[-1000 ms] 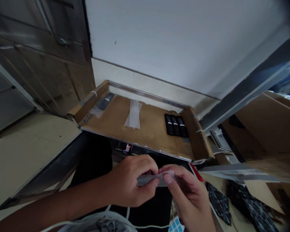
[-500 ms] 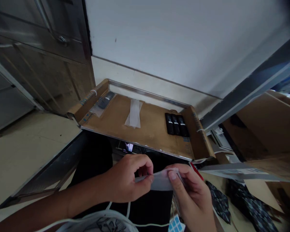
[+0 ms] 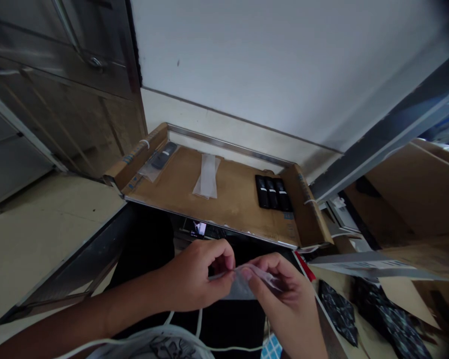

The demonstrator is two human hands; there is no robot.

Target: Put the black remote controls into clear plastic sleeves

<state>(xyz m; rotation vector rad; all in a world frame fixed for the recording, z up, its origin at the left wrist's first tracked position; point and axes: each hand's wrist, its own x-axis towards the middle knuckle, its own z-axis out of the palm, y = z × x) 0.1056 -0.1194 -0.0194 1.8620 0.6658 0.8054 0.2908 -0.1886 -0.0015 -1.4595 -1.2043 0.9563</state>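
Note:
A translucent plastic bag [image 3: 240, 289] is stretched between my two hands in front of the cardboard-lined tray. My left hand [image 3: 202, 274] pinches its left part between thumb and fingers. Close beside it, my right hand [image 3: 284, 294] grips the other part, thumb on top. Beyond them on the cardboard lie flat translucent bags [image 3: 208, 177], overlapping each other. At the tray's left end a dark item [image 3: 163, 155] lies inside a clear bag. Several slim black items [image 3: 272, 192] with small white labels lie side by side at the right.
The cardboard tray [image 3: 239, 209] has raised side walls and stands against a pale wall [image 3: 239, 60]. A small lit screen [image 3: 199, 229] shows beneath its front edge. Cardboard boxes [image 3: 415, 199] and dark patterned bundles [image 3: 381, 314] are at the right. A white cable [image 3: 232, 348] crosses my lap.
My right hand has moved left, closer to my left hand, and the stretch of bag between them is shorter. My left hand has barely moved.

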